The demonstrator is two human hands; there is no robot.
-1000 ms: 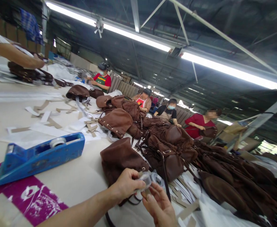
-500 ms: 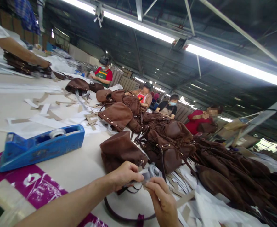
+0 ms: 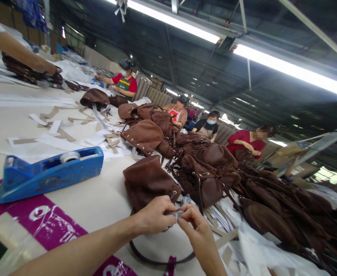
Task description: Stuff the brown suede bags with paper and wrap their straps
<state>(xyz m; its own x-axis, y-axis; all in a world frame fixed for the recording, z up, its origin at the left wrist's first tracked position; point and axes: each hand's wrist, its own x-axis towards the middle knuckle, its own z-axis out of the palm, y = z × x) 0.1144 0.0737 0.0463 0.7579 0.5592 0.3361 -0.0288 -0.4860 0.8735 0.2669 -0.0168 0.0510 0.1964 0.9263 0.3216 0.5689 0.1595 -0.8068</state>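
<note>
Lit tube lights [image 3: 292, 70] under dark roof [image 3: 200, 65]; pale tabletop [image 3: 111, 191] below.

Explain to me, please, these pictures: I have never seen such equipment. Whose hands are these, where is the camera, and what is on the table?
There is no robot here: these are a person's own bare hands, seen by a camera worn on the head, looking forward and down. The left hand and right hand pinch a small pale piece between them; it is too small to identify surely.

Just beyond lies a brown bag with metal eyelets on the pale tabletop. To the left stands a blue tape dispenser, one end over a purple printed sheet. Behind it are scattered paper strips; to the right, heaped brown bags. Co-workers stand farther back.
</note>
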